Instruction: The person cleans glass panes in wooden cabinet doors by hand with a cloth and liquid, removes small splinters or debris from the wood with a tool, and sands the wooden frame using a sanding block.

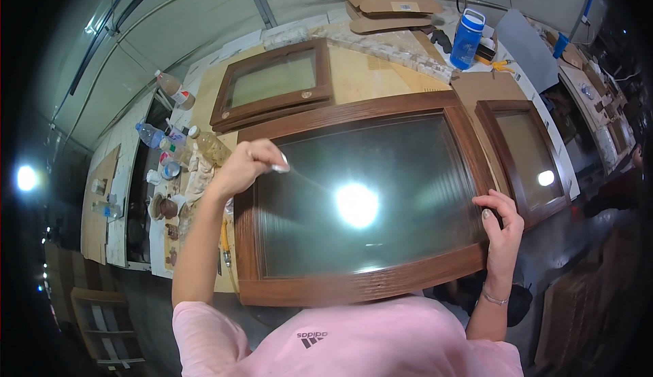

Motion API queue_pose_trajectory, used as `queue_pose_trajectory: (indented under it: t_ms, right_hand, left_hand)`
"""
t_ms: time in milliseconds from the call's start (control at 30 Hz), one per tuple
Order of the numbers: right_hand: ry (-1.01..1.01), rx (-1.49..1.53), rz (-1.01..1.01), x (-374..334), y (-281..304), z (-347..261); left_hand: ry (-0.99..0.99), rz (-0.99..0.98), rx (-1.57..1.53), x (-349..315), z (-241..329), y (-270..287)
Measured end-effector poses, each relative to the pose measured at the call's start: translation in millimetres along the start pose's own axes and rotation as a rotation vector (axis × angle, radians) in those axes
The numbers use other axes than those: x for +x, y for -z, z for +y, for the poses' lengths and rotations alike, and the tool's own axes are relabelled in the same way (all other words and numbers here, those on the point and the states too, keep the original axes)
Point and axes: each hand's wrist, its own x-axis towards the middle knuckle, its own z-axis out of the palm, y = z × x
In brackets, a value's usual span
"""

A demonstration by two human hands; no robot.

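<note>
A large wooden frame (381, 287) with a dark glass pane (320, 207) lies flat in front of me. My left hand (253, 163) is closed over the upper left part of the pane, gripping a small whitish piece (281, 165). Whether it is cloth or something stiff I cannot make out. Along the frame's right side is my right hand (502, 226), with curved fingers apart and fingertips at the wood; it holds nothing. A lamp's bright reflection covers the middle of the glass.
Stacked smaller glazed frames (224, 98) lie beyond, and another glazed frame (554, 199) lies at right. Several bottles stand at left, including a yellowish one (211, 147). A blue bottle (467, 40) and folded cardboard (394, 0) are at the back. A yellow-handled tool (226, 241) lies left of the frame.
</note>
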Motion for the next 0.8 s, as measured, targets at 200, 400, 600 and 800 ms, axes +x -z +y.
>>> queue_pose_trajectory:
  t_ms: [200, 400, 600, 800]
  right_hand:
    - [-0.023, 0.009, 0.001, 1.0, -0.5, -4.7]
    - [0.015, -0.045, -0.040, 2.9, -5.6, -1.9]
    - [-0.008, -0.083, -0.066, -1.9, -1.4, -1.2]
    - [0.008, -0.128, -0.061, -0.5, -3.3, 5.5]
  left_hand:
    - [0.248, 0.525, -0.149, -56.7, -53.2, 55.3]
    - [0.174, 0.643, -0.035, -89.8, -98.0, 5.8]
    - [0.557, 0.942, 0.211, -204.1, -216.7, 22.9]
    - [0.985, 0.784, 0.506, -240.4, -257.7, -47.0]
